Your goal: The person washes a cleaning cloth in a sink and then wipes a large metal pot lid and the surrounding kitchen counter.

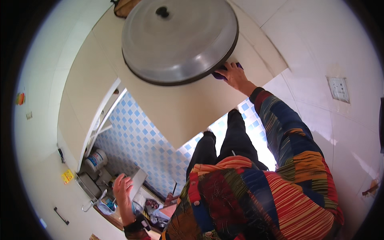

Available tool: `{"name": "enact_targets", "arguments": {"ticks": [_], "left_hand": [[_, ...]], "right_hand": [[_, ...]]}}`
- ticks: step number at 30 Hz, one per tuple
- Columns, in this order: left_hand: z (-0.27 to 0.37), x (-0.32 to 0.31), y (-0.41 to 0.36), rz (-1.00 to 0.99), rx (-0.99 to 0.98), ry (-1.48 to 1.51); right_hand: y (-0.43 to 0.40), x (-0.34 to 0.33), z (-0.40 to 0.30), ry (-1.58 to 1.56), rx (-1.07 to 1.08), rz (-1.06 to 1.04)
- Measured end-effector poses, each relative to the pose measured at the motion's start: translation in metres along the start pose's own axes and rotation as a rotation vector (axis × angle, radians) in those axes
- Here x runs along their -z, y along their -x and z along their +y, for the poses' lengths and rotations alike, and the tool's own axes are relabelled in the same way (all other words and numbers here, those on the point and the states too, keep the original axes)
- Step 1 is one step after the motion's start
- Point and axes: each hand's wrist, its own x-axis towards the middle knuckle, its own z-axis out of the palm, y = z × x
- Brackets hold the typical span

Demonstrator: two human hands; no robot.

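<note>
A large domed metal lid (180, 45) with a black knob (162, 12) covers much of the beige countertop (174, 111). Beside the lid's near right rim, my right hand (235, 76) presses a dark purple cloth (219, 75) against the counter. The cloth is mostly hidden under the fingers. Far to the left, my left hand (123, 190) is raised and holds nothing, with its fingers slightly apart. What lies beneath the lid is hidden.
A wall socket (338, 89) is at right. Below left are a metal sink (89, 185), a white bucket (96, 160) and a white plastic container (105, 202). A brown item (124, 7) sits behind the lid. Blue-and-white tiles (147, 132) cover the floor.
</note>
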Motion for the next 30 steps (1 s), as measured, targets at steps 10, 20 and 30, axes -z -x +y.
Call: {"name": "enact_targets", "arguments": {"ticks": [10,20,30], "left_hand": [[0.164,-0.128,-0.099,-0.107,-0.445,-0.213],[0.194,-0.384,-0.132,0.175,-1.337,-0.636],[0.191,-0.420,-0.169,0.276,-1.297,-0.898]], "right_hand": [[-0.019,0.030,0.072,-0.112,-0.170,0.007],[-0.015,-0.006,0.070,-0.037,0.197,0.106],[-0.075,0.005,0.134,-0.009,0.131,0.070]]}}
